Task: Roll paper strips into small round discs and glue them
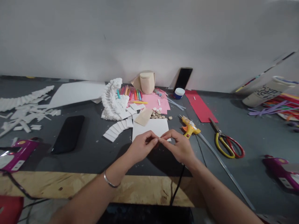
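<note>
My left hand (141, 146) and my right hand (178, 147) meet at the fingertips, pinching a tiny thin piece too small to identify. Both hands hover at the near edge of a white card (149, 128). A fanned row of white paper squares (116, 129) lies left of the card, and a tan paper piece (143, 117) rests on its far corner. Just beyond my right hand sits a yellow and orange hot glue gun (189, 126). A long metal ruler (224, 168) runs past my right forearm.
The grey tabletop (98, 158) holds a white pleated paper sculpture (113, 101), markers on pink paper (154, 101), small wooden discs (158, 115), red-handled scissors (227, 143), a black phone (67, 134) and another phone (183, 79) leaning on the wall. The table's wooden edge (46, 183) lies nearest me.
</note>
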The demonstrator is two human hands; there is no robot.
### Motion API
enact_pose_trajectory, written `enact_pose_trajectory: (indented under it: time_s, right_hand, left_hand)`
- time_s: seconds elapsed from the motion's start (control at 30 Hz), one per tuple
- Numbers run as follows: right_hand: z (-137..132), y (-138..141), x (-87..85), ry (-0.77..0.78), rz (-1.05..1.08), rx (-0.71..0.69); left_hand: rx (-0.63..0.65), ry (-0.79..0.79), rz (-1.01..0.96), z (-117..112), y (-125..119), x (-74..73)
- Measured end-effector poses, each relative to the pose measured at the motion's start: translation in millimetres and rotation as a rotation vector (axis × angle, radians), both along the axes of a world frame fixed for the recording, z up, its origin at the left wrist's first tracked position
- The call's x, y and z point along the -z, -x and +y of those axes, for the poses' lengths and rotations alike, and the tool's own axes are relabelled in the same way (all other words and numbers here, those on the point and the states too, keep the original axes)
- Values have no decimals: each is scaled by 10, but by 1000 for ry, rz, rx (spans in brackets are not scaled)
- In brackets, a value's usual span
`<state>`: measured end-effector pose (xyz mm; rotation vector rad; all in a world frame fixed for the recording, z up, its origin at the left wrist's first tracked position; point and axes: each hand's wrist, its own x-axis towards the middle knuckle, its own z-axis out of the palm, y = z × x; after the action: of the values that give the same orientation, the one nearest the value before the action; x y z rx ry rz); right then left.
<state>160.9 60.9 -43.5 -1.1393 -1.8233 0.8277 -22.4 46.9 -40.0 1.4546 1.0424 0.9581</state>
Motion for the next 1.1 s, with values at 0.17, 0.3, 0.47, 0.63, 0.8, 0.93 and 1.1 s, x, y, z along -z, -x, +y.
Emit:
enact_pose_trajectory:
  time_s: [0.17,0.3,0.47,0.63,0.8,0.93,1.1]
  right_hand:
    - [38,-12,46,283,138,-34]
    - [41,8,48,408,191,-32]
    - [57,-3,53,507,211,-42]
    - [76,-40,29,658,358,-153]
    - [72,-37,39,662,361,-139]
    - [53,-15,82,472,158,-9]
    - [49,-14,76,449,122,-12]
  left_hand:
    - [-62,-299,271,-51,-47,19]
    - [-78,-456,358,-48,-42,58]
    - [-107,-577,465,-45,-32,47]
    - [-132,-533,307,-73,-47,-3]
    - [-181,-436,171,-50,-72,29]
    - [-126,-425,337,-19,-91,52]
    - [-101,-447,396,-37,-102,11]
